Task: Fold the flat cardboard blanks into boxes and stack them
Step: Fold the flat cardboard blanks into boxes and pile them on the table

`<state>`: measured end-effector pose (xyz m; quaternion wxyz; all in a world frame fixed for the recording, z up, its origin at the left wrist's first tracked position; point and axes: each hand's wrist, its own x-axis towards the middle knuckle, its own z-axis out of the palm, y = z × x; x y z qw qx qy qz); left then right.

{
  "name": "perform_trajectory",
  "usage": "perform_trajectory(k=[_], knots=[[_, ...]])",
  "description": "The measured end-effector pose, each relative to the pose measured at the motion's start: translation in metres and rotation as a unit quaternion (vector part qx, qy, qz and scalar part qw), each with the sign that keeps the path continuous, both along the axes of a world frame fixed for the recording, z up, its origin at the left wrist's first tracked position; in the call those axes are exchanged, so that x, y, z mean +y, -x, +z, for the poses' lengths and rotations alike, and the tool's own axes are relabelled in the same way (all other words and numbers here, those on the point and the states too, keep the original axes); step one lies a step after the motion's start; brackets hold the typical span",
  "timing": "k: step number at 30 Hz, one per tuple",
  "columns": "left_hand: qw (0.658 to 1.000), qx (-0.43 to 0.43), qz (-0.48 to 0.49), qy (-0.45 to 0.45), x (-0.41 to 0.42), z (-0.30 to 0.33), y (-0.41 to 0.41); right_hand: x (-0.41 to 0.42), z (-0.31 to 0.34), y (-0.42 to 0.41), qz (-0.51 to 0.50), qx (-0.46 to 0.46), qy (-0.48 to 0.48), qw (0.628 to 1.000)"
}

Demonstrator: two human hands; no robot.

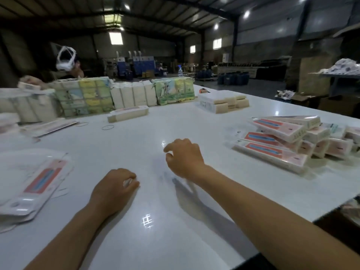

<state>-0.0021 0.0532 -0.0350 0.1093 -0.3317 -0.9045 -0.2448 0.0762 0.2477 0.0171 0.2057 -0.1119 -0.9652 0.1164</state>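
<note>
A pile of flat cardboard blanks (33, 184), white with a pink and blue panel, lies at the left edge of the white table (148, 133). On the right, folded boxes (288, 145) with the same print lie stacked in layers. My left hand (114, 189) rests on the table in the middle, fingers curled, with nothing visible in it. My right hand (184, 156) hovers just above the table to its right, fingers loosely bent and apart, empty. Both hands sit between the blanks and the folded stack, touching neither.
Across the table stand wrapped bundles (83, 98), a single long box (127, 113), a low stack of white packs (224, 103) and loose rubber bands (107, 127). Another person (68, 65) works at the far left. The table's edge runs along the right.
</note>
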Motion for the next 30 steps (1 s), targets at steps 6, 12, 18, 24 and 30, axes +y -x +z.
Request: perform_trajectory(k=[6, 12, 18, 24, 30], knots=[[1.0, 0.004, 0.002, -0.01, -0.003, -0.002, -0.003, -0.046, -0.051, 0.011, 0.055, -0.066, -0.068, 0.994], [0.99, -0.102, 0.076, -0.055, -0.016, 0.017, 0.025, -0.043, -0.059, 0.014, 0.065, -0.031, -0.055, 0.996], [0.89, -0.082, 0.425, 0.142, -0.116, 0.049, 0.094, -0.043, -0.061, 0.018, 0.062, -0.012, -0.056, 0.996], [0.863, -0.14, 0.465, 0.141, -0.15, 0.053, 0.121, -0.044, -0.06, 0.018, 0.061, -0.009, -0.043, 0.997], [0.864, -0.076, 0.48, 0.133, -0.142, 0.062, 0.128, -0.047, -0.058, 0.018, 0.065, -0.011, -0.035, 0.997]])
